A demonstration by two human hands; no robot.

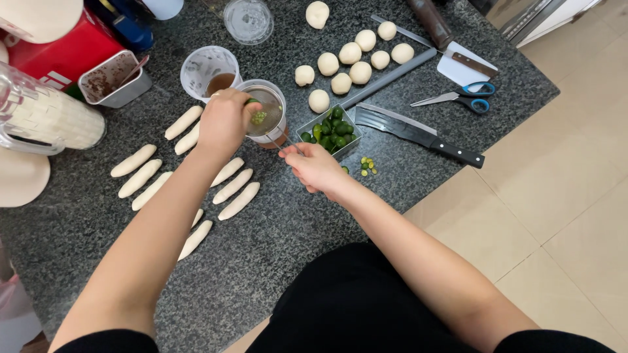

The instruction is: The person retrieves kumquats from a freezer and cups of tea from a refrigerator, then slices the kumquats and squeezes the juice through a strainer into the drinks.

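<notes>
My left hand [224, 121] pinches a small green citrus piece [258, 117] over a fine mesh strainer [265, 111] that rests on a clear cup [273, 134] of brownish liquid. My right hand [317, 168] grips the strainer's thin metal handle [291, 144]. Just right of the cup stands a square metal tin [329, 133] filled with small green citrus fruits. A few cut green pieces [367, 165] lie on the counter near my right wrist.
Long dough sticks [140, 176] lie at left and round dough balls [350, 65] at the back. A knife [418, 134], scissors [461, 98], a scraper [464, 64] and a metal bar are at right. A second cup [209, 68], a metal tin [112, 82], a jug [39, 117] and a red box stand at back left.
</notes>
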